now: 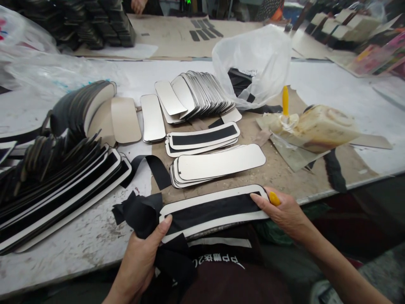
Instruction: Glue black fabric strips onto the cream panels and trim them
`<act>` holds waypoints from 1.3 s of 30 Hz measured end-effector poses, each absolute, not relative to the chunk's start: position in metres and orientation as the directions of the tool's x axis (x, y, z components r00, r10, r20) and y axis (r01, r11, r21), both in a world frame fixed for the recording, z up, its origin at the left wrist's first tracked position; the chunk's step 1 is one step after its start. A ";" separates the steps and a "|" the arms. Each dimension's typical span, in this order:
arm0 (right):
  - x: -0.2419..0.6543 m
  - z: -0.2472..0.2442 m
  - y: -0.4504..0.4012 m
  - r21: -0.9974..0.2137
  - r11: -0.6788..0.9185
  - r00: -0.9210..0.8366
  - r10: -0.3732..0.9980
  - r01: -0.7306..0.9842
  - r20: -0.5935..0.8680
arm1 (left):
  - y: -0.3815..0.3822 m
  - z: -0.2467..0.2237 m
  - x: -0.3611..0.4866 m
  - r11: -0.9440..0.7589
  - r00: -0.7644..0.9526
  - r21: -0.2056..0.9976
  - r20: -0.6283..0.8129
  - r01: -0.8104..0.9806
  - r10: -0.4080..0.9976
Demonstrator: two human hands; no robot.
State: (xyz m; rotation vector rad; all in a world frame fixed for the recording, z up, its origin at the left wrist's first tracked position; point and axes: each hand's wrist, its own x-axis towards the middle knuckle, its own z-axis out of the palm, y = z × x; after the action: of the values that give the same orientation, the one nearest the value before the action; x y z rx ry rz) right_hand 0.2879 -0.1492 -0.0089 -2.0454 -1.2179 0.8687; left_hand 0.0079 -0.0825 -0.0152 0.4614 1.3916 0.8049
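At the table's front edge, a long curved white panel (215,226) lies between my two hands, with a black fabric strip (215,210) along its middle. My left hand (144,253) grips its left end, thumb on top, beside bunched black fabric strips (139,209). My right hand (281,211) closes on the right end, its thumb pressing the strip's end. A yellow tip (274,198) pokes out by the right index finger; the rest of that item is hidden. Just beyond lies a small stack of plain white panels (221,162), then panels with black strips (202,137).
Many strip-covered panels (79,196) are piled at left. More white panels (202,95) stand behind, near a clear plastic bag (253,63) holding black material. At right, a glue-stained plastic container (329,126) has a yellow handle (285,101) upright in it. A co-worker's hand (138,6) shows far back.
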 end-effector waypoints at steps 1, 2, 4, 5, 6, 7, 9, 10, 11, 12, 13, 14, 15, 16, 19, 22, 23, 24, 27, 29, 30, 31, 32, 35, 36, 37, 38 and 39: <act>0.288 -0.007 -0.148 -0.769 -0.406 0.364 0.900 0.494 -0.242 | -0.082 -0.015 0.007 0.655 -0.012 0.723 -0.674 -0.220 0.739; 0.288 -0.005 -0.147 -0.790 -0.420 0.354 0.894 0.447 -0.275 | -0.081 -0.015 0.005 0.660 0.003 0.719 -0.676 -0.218 0.737; 0.288 0.000 -0.144 -0.845 -0.479 0.305 0.863 0.239 -0.403 | -0.079 -0.014 0.002 0.705 0.038 0.669 -0.719 -0.233 0.694; 0.289 0.002 -0.142 -0.852 -0.515 0.272 0.837 0.098 -0.474 | -0.079 -0.015 0.000 0.742 0.052 0.622 -0.757 -0.248 0.652; 0.289 0.003 -0.141 -0.839 -0.543 0.240 0.810 -0.041 -0.535 | -0.078 -0.015 -0.001 0.779 0.060 0.567 -0.797 -0.268 0.601; 0.289 0.003 -0.139 -0.815 -0.557 0.213 0.787 -0.158 -0.579 | -0.077 -0.015 -0.002 0.810 0.065 0.511 -0.833 -0.288 0.549; 0.290 0.003 -0.136 -0.773 -0.557 0.177 0.765 -0.303 -0.620 | -0.077 -0.016 -0.003 0.844 0.065 0.427 -0.880 -0.326 0.470; 0.289 0.004 -0.135 -0.763 -0.551 0.166 0.763 -0.337 -0.624 | -0.076 -0.016 -0.003 0.848 0.067 0.405 -0.890 -0.342 0.452; 0.289 0.004 -0.133 -0.758 -0.547 0.154 0.765 -0.356 -0.625 | -0.076 -0.015 -0.002 0.847 0.069 0.395 -0.892 -0.356 0.446; 0.289 0.005 -0.132 -0.755 -0.547 0.151 0.765 -0.361 -0.626 | -0.074 -0.013 -0.002 0.843 0.075 0.393 -0.891 -0.367 0.447; 0.290 0.007 -0.131 -0.757 -0.549 0.155 0.764 -0.355 -0.627 | -0.073 -0.010 -0.002 0.841 0.083 0.393 -0.888 -0.372 0.452; 0.291 0.009 -0.130 -0.763 -0.553 0.164 0.763 -0.336 -0.625 | -0.071 -0.007 -0.001 0.838 0.091 0.401 -0.882 -0.371 0.463; 0.292 0.012 -0.129 -0.775 -0.554 0.178 0.766 -0.304 -0.617 | -0.067 -0.002 -0.001 0.832 0.097 0.419 -0.871 -0.364 0.481; 0.295 0.015 -0.127 -0.792 -0.553 0.193 0.774 -0.257 -0.603 | -0.063 0.004 -0.001 0.825 0.105 0.443 -0.857 -0.352 0.505; 0.307 0.026 -0.116 -0.850 -0.527 0.252 0.821 -0.011 -0.512 | -0.046 0.019 0.003 0.779 0.114 0.550 -0.791 -0.302 0.602; 0.321 0.033 -0.096 -0.823 -0.461 0.368 0.867 0.333 -0.336 | -0.024 0.026 0.013 0.717 0.142 0.648 -0.709 -0.255 0.691; 0.325 0.034 -0.089 -0.789 -0.439 0.399 0.876 0.430 -0.270 | -0.017 0.026 0.016 0.694 0.166 0.676 -0.676 -0.248 0.718; 0.328 0.035 -0.083 -0.752 -0.421 0.420 0.883 0.507 -0.211 | -0.010 0.024 0.020 0.673 0.195 0.698 -0.644 -0.245 0.740; 0.332 0.033 -0.068 -0.687 -0.384 0.415 0.901 0.617 -0.130 | 0.002 0.016 0.028 0.630 0.245 0.741 -0.582 -0.233 0.776; 0.332 0.033 -0.062 -0.677 -0.370 0.398 0.909 0.636 -0.123 | 0.006 0.012 0.029 0.621 0.229 0.752 -0.579 -0.223 0.783; 0.333 0.033 -0.059 -0.674 -0.365 0.395 0.911 0.643 -0.117 | 0.007 0.012 0.029 0.620 0.217 0.753 -0.582 -0.219 0.784; 0.333 0.035 -0.056 -0.667 -0.358 0.392 0.914 0.653 -0.107 | 0.009 0.014 0.028 0.618 0.204 0.754 -0.584 -0.222 0.786; 0.334 0.037 -0.052 -0.659 -0.347 0.384 0.918 0.667 -0.095 | 0.012 0.016 0.028 0.616 0.199 0.754 -0.583 -0.227 0.788; 0.340 0.045 -0.027 -0.608 -0.274 0.310 0.950 0.745 -0.049 | 0.031 0.026 0.028 0.586 0.207 0.776 -0.549 -0.232 0.809; 0.343 0.047 -0.016 -0.579 -0.245 0.274 0.961 0.778 -0.038 | 0.039 0.028 0.029 0.569 0.216 0.790 -0.529 -0.229 0.821; 0.347 0.047 -0.003 -0.543 -0.218 0.239 0.971 0.811 -0.034 | 0.049 0.028 0.031 0.552 0.222 0.804 -0.510 -0.220 0.831; 0.351 0.046 0.010 -0.492 -0.200 0.209 0.977 0.847 -0.038 | 0.059 0.027 0.032 0.536 0.221 0.819 -0.494 -0.205 0.841; 0.355 0.043 0.022 -0.433 -0.193 0.190 0.981 0.881 -0.049 | 0.069 0.025 0.034 0.517 0.209 0.835 -0.480 -0.190 0.852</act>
State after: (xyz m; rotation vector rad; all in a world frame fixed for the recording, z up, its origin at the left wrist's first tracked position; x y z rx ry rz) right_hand 0.3554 0.0221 0.0425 -2.1631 -1.7635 0.4570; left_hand 0.0340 0.0694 0.0248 0.7224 1.1319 0.8191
